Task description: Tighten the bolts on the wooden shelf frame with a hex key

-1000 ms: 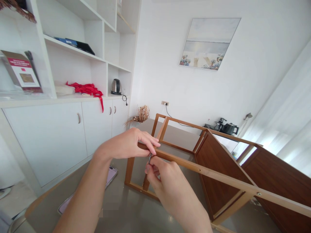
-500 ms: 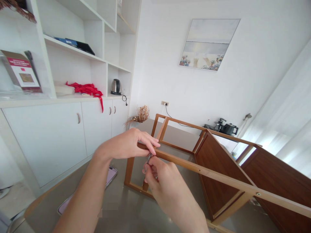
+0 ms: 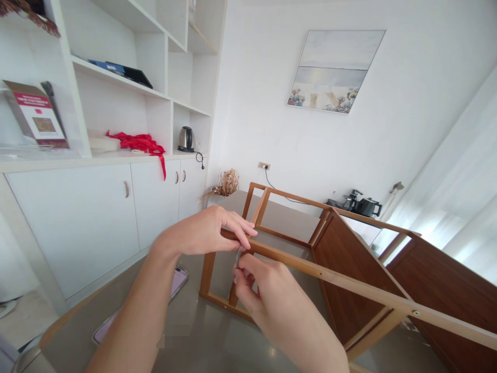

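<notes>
Red ribbon and kettle on cabinet.

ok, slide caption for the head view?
Left hand on a wooden frame, right hand pinching a slim grey piece just below; phone on the table nearby.

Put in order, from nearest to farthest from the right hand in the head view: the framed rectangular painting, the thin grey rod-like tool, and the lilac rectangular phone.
1. Thin grey rod-like tool: held at the fingertips of the right hand.
2. Lilac rectangular phone: to the left, on the table.
3. Framed rectangular painting: high on the wall beyond.
</notes>
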Demonstrator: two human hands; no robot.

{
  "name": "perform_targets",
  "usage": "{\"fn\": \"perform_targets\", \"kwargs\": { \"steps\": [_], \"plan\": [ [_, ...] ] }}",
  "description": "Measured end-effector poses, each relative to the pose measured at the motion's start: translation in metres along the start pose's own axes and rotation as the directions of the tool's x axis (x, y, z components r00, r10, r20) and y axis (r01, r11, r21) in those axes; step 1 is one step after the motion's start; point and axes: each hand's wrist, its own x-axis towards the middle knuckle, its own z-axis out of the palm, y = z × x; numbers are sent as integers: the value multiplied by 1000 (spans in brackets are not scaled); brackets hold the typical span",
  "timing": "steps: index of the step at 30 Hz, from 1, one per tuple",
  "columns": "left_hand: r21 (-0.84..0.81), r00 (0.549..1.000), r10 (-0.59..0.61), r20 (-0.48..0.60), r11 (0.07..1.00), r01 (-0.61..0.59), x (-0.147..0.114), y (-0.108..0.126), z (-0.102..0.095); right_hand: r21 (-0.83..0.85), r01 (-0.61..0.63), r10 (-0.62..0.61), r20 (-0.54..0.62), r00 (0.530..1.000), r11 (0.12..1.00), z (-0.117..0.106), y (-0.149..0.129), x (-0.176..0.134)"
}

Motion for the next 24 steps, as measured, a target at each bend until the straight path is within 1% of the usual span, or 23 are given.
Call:
{"fn": "perform_targets", "kwargs": {
  "steps": [6, 9, 13, 15, 18, 24],
  "plan": [
    [13, 1000, -1, -13, 1000, 1, 2, 1, 0, -64, 15, -19, -67, 998, 998, -13, 0, -7],
    [18, 1000, 1, -13, 1000, -1, 2, 1, 0, -151, 15, -32, -113, 993, 988, -12, 4, -6],
    [26, 1000, -15, -3, 1000, 15, 1, 2, 0, -229, 18, -68, -210, 975, 973, -9, 9, -6],
    [20, 1000, -19, -3, 1000, 19, 1, 2, 0, -244, 12, -71, -234, 970, 970, -9, 11, -6],
    [15, 1000, -14, -3, 1000, 14, 1, 3, 0, -250, 11, -73, -240, 968, 968, -8, 11, -6],
    [17, 1000, 6, -6, 1000, -6, 2, 2, 0, -255, 35, -110, -284, 952, 966, -5, 6, -4]
  ]
}}
